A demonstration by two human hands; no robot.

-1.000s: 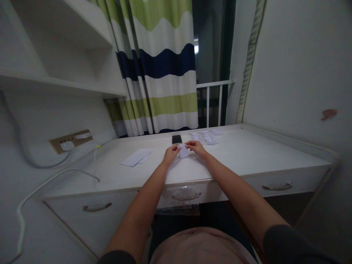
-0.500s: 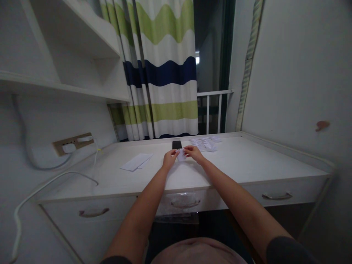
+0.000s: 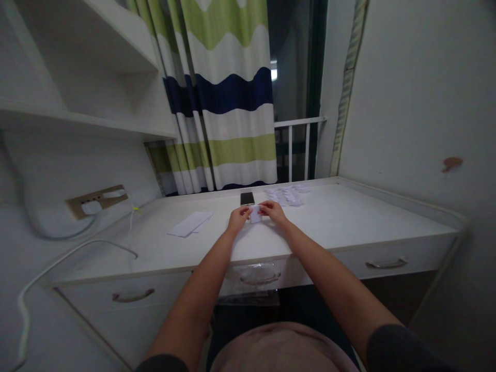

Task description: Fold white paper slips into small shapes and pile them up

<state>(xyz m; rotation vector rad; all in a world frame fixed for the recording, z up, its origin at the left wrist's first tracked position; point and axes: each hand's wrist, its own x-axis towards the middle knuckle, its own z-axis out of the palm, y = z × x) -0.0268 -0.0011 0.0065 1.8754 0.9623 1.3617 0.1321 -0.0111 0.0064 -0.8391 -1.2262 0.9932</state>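
Note:
A small piece of white paper [image 3: 255, 214] is held up between my two hands, just above the desk. My left hand [image 3: 239, 217] pinches its left edge, fingers closed. On the opposite edge, my right hand [image 3: 273, 211] grips it between thumb and fingers. Whether the paper is folded I cannot make out. Right behind it lies a black phone [image 3: 247, 198] on the desk. White paper sheets [image 3: 190, 224] lie overlapping to the left of my hands. Beyond my right hand is a pile of small white paper pieces [image 3: 289, 195].
The white desk [image 3: 349, 212] has drawers with metal handles along its front. A striped curtain [image 3: 236, 124] hangs behind it. At the left, plugs sit in a wall socket [image 3: 96, 200], and a white cable [image 3: 73, 252] runs across the desk's corner.
The view has tilted and shifted slightly. Both hands keep hold of the paper, which now faces me a little more flatly and squarely.

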